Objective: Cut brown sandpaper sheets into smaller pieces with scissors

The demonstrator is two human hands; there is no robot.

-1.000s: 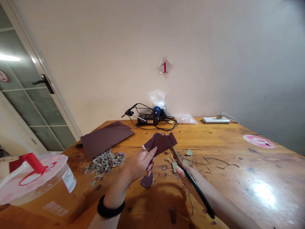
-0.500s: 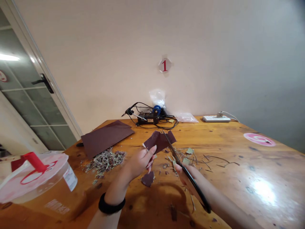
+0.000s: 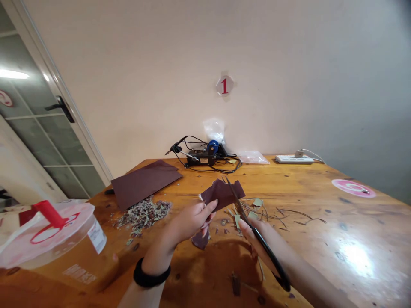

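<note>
Between thumb and fingers, my left hand (image 3: 197, 218) pinches a ragged-edged piece of dark maroon paper (image 3: 221, 194) above the table. My right hand (image 3: 255, 235) grips black-handled scissors (image 3: 265, 246), whose blades reach up across the right part of the paper. Under my left hand lies a smaller maroon scrap (image 3: 201, 239). Several pale green scraps (image 3: 257, 202) and thin paper strips lie just beyond my right hand. A pile of tiny cut bits (image 3: 146, 216) is spread to the left, beside larger maroon sheets (image 3: 144, 182).
A big drink cup (image 3: 61, 248) with a red straw stands at front left. At the back are a black device with cables (image 3: 201, 157), plastic bags (image 3: 253, 157) and a white power strip (image 3: 293, 159). A pink round sticker (image 3: 353, 188) marks the table's right side.
The held paper and both hands have shifted slightly to the right in the picture. The whole view has also moved a little. Both hands keep their grips.
</note>
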